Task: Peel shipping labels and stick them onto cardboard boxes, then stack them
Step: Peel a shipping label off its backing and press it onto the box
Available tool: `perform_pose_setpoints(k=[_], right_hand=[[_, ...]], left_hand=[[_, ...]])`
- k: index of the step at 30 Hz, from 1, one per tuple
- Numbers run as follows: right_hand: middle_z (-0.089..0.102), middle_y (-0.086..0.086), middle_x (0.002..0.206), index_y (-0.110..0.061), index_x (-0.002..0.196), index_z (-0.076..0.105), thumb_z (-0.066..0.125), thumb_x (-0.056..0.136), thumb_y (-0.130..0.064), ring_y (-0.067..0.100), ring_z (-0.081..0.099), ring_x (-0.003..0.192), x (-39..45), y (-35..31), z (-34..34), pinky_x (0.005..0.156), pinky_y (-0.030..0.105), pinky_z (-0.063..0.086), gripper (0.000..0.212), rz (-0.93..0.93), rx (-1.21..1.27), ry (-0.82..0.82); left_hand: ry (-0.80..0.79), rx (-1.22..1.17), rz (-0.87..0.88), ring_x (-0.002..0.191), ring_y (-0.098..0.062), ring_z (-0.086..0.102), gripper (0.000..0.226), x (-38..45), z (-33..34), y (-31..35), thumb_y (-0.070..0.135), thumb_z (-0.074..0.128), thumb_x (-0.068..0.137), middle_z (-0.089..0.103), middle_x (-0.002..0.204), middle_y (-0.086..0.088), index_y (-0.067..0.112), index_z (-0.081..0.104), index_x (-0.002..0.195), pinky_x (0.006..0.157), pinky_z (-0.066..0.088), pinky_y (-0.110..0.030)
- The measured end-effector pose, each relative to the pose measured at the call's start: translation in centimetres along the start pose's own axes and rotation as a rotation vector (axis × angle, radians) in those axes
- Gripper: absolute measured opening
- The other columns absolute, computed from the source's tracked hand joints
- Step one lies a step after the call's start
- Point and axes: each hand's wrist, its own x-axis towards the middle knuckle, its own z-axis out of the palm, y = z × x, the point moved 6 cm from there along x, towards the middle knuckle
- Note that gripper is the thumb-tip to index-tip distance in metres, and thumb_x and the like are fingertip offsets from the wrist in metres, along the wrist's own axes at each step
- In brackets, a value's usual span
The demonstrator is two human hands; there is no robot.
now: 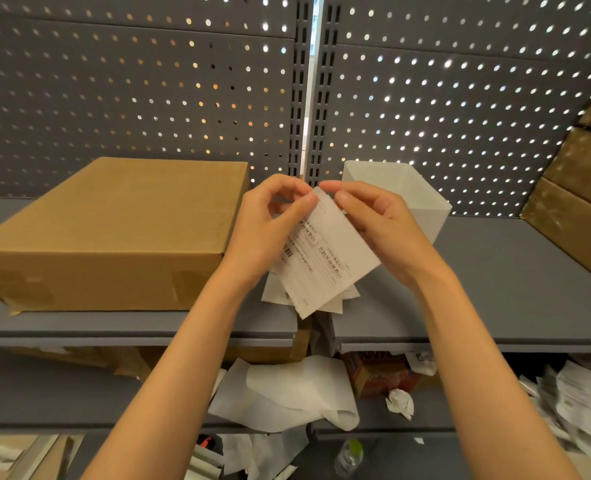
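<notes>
We are holding a shipping label [325, 251] up in front of us, both hands meeting at its top corner. Our left hand [269, 223] is pinching that corner between thumb and forefinger, and our right hand [380, 226] is pinching right beside it, fingertips working at the same edge, so both grips are clamped on the sheet. We judge that we are trying to split the printed face from its backing there.

The label is looking thin, light and floppy: below the grip it is hanging free and tilting, with more loose sheets [276, 289] showing under its lower end; we cannot tell whether those are resting on the shelf. It should bend and crease easily, and the sticky side will likely cling to itself once exposed, so we think the corner is the right place to take hold, peeling slowly and keeping the sheet flat.

Left of the grip and a little below it, a closed cardboard box [114, 230] is sitting on the grey shelf [494, 271], its broad plain top free of any label. Just beyond our right hand a white bin [422, 199] is standing on the same shelf. Far right of the grip, more boxes [578, 195] are leaning in a stack. Well below our wrists, peeled backing paper [287, 393] is lying on a lower shelf.
</notes>
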Motion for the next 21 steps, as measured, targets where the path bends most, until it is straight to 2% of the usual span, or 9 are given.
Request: perform_pose_setpoints(k=[2, 5, 7, 15, 21], right_hand=[[0.070, -0.005, 0.097, -0.021, 0.111, 0.066, 0.053, 0.093, -0.018, 0.006, 0.066, 0.084, -0.13, -0.10, 0.10, 0.065, 0.015, 0.050, 0.022, 0.002, 0.030, -0.021], [0.070, -0.010, 0.098, -0.029, 0.102, 0.068, 0.062, 0.088, -0.019, 0.007, 0.067, 0.090, -0.04, -0.21, 0.18, 0.071, 0.020, 0.054, 0.018, -0.024, -0.049, -0.005], [0.069, -0.011, 0.097, -0.028, 0.099, 0.068, 0.065, 0.085, -0.016, 0.005, 0.067, 0.088, 0.04, -0.18, 0.21, 0.073, 0.020, 0.055, 0.018, -0.041, -0.086, 0.025], [0.068, -0.010, 0.088, -0.024, 0.091, 0.068, 0.065, 0.084, -0.014, 0.001, 0.066, 0.077, 0.02, -0.62, 0.19, 0.065, 0.013, 0.051, 0.012, -0.116, -0.090, 0.087], [0.067, -0.007, 0.085, -0.022, 0.088, 0.066, 0.064, 0.085, -0.012, 0.000, 0.065, 0.075, 0.03, -0.65, 0.36, 0.065, 0.013, 0.050, 0.010, -0.154, -0.082, 0.079]], left_hand=[[-0.006, -0.005, -0.011, 0.076, -0.002, 0.058, 0.006, -0.08, 0.12, -0.02, 0.018, 0.059, 0.091, 0.063, 0.087, 0.003, 0.023, 0.060, 0.087, 0.067, 0.044, -0.010], [-0.001, -0.001, -0.011, 0.076, 0.001, 0.057, 0.008, -0.13, 0.24, 0.16, 0.018, 0.059, 0.091, 0.063, 0.087, 0.005, 0.024, 0.059, 0.085, 0.068, 0.044, -0.009], [-0.003, 0.011, -0.008, 0.076, 0.004, 0.057, 0.005, -0.14, 0.32, 0.28, 0.018, 0.059, 0.090, 0.063, 0.088, 0.005, 0.021, 0.060, 0.087, 0.069, 0.044, -0.009], [-0.010, 0.033, -0.034, 0.081, -0.002, 0.060, 0.001, -0.31, 0.36, 0.21, 0.019, 0.060, 0.090, 0.066, 0.091, 0.002, 0.019, 0.061, 0.089, 0.071, 0.047, -0.010], [0.006, 0.030, -0.037, 0.087, -0.011, 0.062, 0.002, -0.46, 0.21, 0.41, 0.019, 0.061, 0.089, 0.067, 0.091, 0.001, 0.018, 0.063, 0.088, 0.077, 0.048, -0.021]])
